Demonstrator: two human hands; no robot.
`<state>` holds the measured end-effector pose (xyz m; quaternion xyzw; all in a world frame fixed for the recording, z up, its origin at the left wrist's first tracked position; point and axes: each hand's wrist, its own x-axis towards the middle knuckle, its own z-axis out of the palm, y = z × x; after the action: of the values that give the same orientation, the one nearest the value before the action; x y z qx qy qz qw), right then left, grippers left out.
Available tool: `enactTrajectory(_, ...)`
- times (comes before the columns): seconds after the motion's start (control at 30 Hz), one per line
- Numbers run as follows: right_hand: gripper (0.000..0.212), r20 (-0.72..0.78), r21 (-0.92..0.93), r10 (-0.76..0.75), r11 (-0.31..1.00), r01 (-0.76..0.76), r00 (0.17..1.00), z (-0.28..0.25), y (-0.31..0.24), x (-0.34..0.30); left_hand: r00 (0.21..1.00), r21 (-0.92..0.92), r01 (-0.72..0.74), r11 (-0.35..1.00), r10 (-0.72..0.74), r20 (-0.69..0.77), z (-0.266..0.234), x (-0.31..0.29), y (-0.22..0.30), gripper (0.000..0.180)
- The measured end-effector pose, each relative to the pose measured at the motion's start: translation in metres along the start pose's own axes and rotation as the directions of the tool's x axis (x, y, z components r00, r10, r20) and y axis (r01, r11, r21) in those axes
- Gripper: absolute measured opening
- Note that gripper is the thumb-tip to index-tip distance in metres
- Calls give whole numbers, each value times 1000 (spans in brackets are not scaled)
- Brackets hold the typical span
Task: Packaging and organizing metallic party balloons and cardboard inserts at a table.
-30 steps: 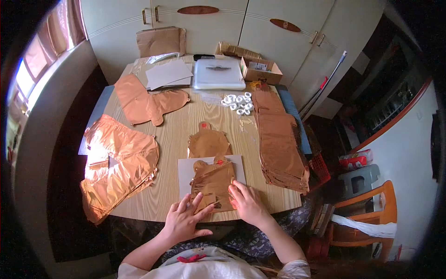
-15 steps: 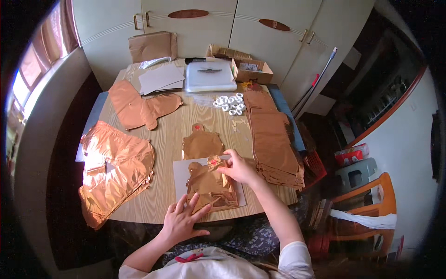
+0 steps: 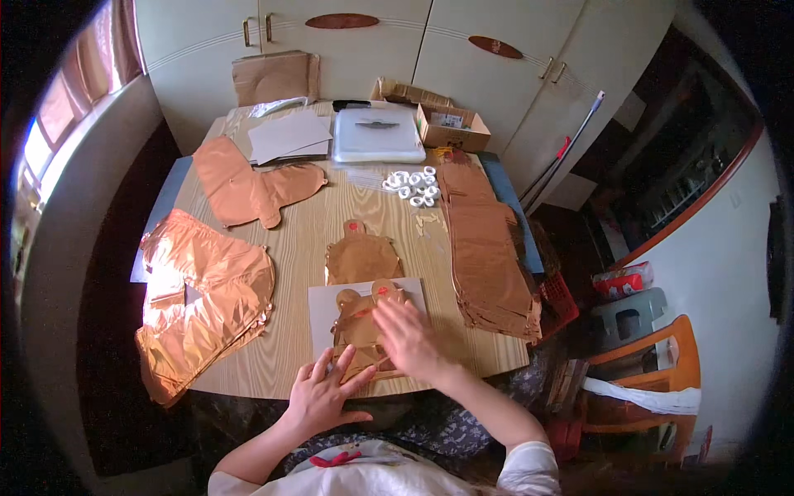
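Observation:
A flat, folded copper-coloured foil balloon [image 3: 351, 329] lies on a white card [image 3: 321, 312] near the table's front edge. One rounded tab with a red mark [image 3: 383, 290] points away from me at its upper right. My left hand [image 3: 322, 390] has its fingers spread, the tips resting on the lower left of the foil. Across the right part of the foil lies my right hand [image 3: 407, 341], fingers stretched out and slightly blurred, holding nothing. Just beyond the card is another flat foil balloon [image 3: 361, 258] with a red-marked tab.
Unfolded foil balloons [image 3: 211, 289] cover the left side; a stack of folded foil [image 3: 488, 248] lies right. White ribbon rolls [image 3: 412, 183], a clear plastic case [image 3: 377, 136], white sheets [image 3: 288, 136] and a small cardboard box [image 3: 453, 128] sit farther back. A wooden chair [image 3: 682, 372] stands right.
My right hand has let go of the folded tab and moved down onto the foil, fingers now flat. The tab now lies stretched out. My left hand stays in place.

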<state>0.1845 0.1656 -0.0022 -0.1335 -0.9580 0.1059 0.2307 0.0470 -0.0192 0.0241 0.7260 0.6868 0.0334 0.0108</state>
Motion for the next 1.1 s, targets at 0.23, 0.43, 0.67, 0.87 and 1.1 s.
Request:
enactTrajectory(0.23,79,173,-89,86,993,-71,981,0,2,-14,1000,6,3,1000,-3,-4,0,0,0,82)
enactTrajectory(0.43,104,312,-134,162,983,-125,936,-8,15,-8,1000,-2,9,1000,-8,6,1,1,-1,83)
enactTrajectory(0.67,108,348,-191,218,969,-159,912,-9,13,-8,1000,-18,22,1000,-22,5,-1,1,0,85)
enactTrajectory(0.87,107,335,-172,221,970,-171,916,-11,10,-6,996,-102,80,992,-82,-17,8,-8,-9,97)
enactTrajectory(1.1,109,360,-215,239,962,-169,902,-9,12,-7,986,24,157,987,-156,-60,-7,-10,-6,98)
